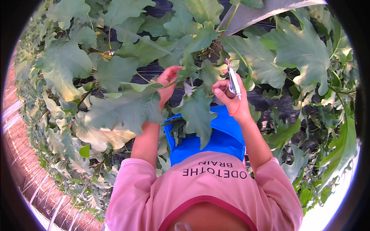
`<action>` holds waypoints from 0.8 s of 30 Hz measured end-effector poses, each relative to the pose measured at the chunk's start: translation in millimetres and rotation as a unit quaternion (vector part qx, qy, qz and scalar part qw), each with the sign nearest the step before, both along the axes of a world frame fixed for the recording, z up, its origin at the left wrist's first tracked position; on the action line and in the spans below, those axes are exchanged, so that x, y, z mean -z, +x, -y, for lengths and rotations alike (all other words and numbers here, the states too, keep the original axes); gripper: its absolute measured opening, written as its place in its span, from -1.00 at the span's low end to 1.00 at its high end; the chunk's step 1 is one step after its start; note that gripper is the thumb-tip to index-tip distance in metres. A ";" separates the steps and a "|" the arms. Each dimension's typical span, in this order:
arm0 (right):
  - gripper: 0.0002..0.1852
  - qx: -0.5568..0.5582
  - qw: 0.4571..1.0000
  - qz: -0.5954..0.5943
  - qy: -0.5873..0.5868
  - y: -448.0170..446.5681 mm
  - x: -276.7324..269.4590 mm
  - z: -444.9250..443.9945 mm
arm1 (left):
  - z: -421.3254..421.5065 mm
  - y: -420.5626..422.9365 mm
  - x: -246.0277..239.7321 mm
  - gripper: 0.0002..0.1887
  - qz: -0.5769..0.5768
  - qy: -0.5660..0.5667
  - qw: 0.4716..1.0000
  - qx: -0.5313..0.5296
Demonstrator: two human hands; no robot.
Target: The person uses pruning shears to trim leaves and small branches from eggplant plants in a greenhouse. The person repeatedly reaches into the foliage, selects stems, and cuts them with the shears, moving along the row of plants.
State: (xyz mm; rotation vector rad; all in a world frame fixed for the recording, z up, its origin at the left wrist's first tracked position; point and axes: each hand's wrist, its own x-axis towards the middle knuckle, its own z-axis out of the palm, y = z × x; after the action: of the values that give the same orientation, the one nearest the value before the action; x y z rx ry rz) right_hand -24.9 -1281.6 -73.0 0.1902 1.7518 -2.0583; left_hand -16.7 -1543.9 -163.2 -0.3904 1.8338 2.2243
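My right hand (229, 91) grips a small silver metal hand tool (234, 79) with a lever at its side and a pinkish tip pointing away from me. A thin reddish band circles that wrist. My left hand (168, 79) reaches among lobed eggplant leaves (127, 108), its fingertips at a leaf edge; a leaf stalk crosses before it and hides part of the palm. Between the hands hangs a pale purplish flower (189, 89), partly covered by leaves. Below it, another large leaf (196, 112) droops over a blue pouch (225, 141) at my waist, with dark leaves (178, 128) in its opening.
Dense eggplant foliage (300, 55) surrounds both arms. Black plastic mulch film (150, 70) shows through gaps. A pale grey sheet (260, 14) crosses the top right. At the far left lies a reddish-brown ground strip (20, 156) with white strings across it.
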 end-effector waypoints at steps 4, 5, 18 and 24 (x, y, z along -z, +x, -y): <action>-0.28 0.031 0.998 0.033 -0.049 4.6 5.8 -5.7 | -6.2 -26.2 -0.7 -0.30 -0.031 -0.102 0.991 0.074; -0.40 0.047 0.994 0.049 -0.087 7.2 16.6 -10.4 | -10.9 -32.7 -11.9 -0.21 -0.032 -0.119 0.988 0.097; -0.38 0.148 0.979 0.132 -0.037 19.4 24.4 -7.5 | -4.1 -94.1 15.4 -0.80 -0.160 -0.423 0.883 -0.125; -0.32 0.099 0.988 0.101 -0.066 23.7 19.7 3.3 | 9.9 -115.4 31.9 -0.80 -0.144 -0.441 0.860 -0.211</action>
State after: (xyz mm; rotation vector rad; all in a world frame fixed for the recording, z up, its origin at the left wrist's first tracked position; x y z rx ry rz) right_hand -1.2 -1284.9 -92.8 0.5315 1.5231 -2.1974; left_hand -132.1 -1553.8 -195.0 -0.6864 3.1432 1.5330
